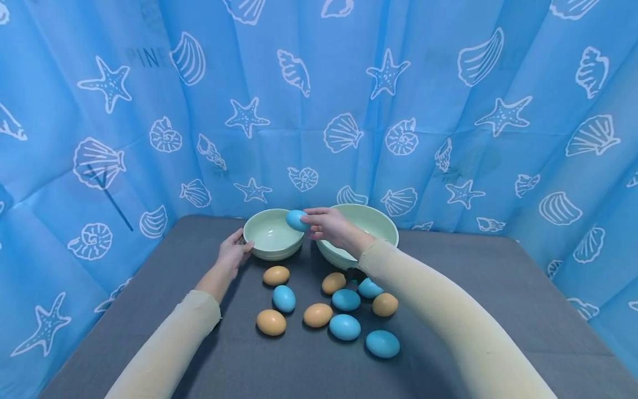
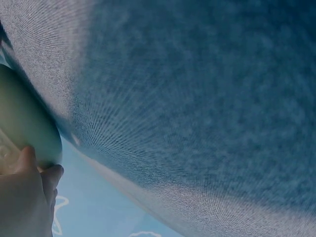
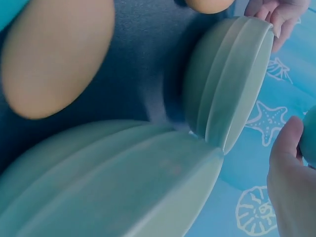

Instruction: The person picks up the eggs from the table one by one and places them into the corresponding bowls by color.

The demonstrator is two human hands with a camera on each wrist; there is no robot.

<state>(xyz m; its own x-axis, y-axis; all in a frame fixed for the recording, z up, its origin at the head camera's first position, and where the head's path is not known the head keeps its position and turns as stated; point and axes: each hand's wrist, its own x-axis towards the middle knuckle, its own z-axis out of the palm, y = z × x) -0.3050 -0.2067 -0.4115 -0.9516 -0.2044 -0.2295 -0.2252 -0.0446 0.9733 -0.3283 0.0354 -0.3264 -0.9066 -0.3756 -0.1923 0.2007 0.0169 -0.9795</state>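
Note:
A blue egg is pinched between the thumb and fingers of my right hand, above the right side of the smaller pale green bowl. My left hand grips that bowl at its left rim. In the left wrist view, the thumb lies against the bowl's side. The larger pale green bowl stands just to the right, partly behind my right hand and forearm. From the right wrist, the held egg shows only at the frame's edge. The inside of the larger bowl is partly hidden.
Several tan eggs and several blue eggs lie loose on the grey cloth-covered table in front of the bowls. A blue curtain with white shell prints hangs behind. One blue egg is partly covered by my right arm.

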